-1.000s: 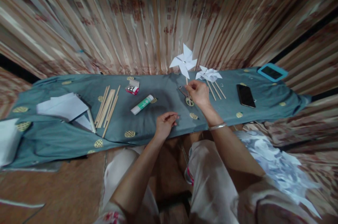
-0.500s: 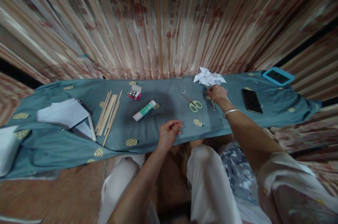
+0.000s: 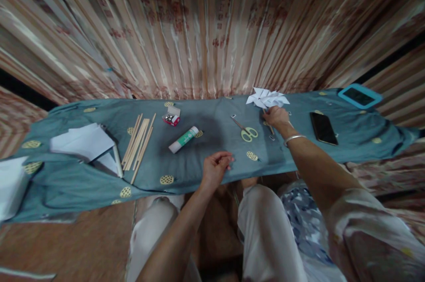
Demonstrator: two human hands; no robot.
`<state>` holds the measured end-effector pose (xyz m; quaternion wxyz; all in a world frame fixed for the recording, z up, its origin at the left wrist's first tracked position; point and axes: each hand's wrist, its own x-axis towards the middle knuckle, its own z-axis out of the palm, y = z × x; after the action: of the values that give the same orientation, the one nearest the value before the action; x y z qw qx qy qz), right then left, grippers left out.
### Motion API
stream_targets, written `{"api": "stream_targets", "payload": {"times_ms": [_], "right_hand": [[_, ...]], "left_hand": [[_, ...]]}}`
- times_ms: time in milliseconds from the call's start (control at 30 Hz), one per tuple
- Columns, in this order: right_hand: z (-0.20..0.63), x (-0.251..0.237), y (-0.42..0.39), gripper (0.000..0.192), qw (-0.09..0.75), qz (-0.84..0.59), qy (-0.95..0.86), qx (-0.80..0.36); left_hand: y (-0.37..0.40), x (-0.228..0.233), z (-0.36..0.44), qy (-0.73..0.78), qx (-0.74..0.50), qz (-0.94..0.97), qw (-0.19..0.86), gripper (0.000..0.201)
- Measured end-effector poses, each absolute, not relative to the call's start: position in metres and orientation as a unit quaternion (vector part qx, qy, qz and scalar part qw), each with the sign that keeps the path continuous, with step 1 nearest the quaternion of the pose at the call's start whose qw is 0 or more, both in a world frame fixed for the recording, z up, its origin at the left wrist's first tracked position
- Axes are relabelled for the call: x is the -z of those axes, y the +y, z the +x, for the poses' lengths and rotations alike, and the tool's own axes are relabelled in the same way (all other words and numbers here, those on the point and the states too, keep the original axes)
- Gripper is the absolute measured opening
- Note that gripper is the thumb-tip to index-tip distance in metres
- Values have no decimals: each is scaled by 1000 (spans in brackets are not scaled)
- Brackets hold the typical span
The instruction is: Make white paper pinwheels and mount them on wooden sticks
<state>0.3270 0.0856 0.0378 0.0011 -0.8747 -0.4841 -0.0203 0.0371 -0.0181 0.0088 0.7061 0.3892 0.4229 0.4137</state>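
Observation:
My right hand [image 3: 277,117] is closed round the wooden stick of a white paper pinwheel [image 3: 259,97]. The pinwheel's folded blades lie at the far edge of the cloth, overlapping more white folded paper, perhaps a second pinwheel. Below my fingers the lower end of the stick pokes out. Over the near edge of the cloth hovers my left hand [image 3: 215,169], its fingers loosely bent, the thumb apart from them and nothing visible in it. Scissors [image 3: 247,133] with yellow-green handles lie between the two hands, and a glue stick [image 3: 183,139] lies beyond my left hand.
A grey-green cloth [image 3: 212,118] covers the long narrow table. Several wooden sticks [image 3: 139,142], an opened small red box [image 3: 171,118] of metal pins and white paper sheets [image 3: 83,141] lie leftward. A black phone [image 3: 323,128] and a blue-framed tablet [image 3: 360,96] lie at right.
The view has shifted slightly, so everything sits a little further right. My right hand has lowered the pinwheel a little, and its blades look flatter. My left hand stays in place.

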Motion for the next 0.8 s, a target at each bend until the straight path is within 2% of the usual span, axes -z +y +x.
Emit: {"api": "stream_targets", "payload": {"times_ms": [300, 467, 600, 700, 800], "right_hand": [[283, -53, 38, 38, 40, -840, -538, 47], [220, -29, 4, 37, 162, -688, -706, 43], [172, -4, -5, 35, 193, -570, -799, 7], [152, 11, -4, 34, 207, -546, -812, -20], [142, 22, -3, 36, 243, -581, -776, -16]], "left_hand": [[-18, -10, 36, 415, -420, 390, 707, 20], [-21, -13, 35, 411, -436, 392, 698, 24], [-24, -20, 24, 409, -452, 400, 685, 26], [-26, -27, 9, 413, -466, 402, 671, 27], [-30, -35, -8, 419, -471, 405, 662, 28]]}}
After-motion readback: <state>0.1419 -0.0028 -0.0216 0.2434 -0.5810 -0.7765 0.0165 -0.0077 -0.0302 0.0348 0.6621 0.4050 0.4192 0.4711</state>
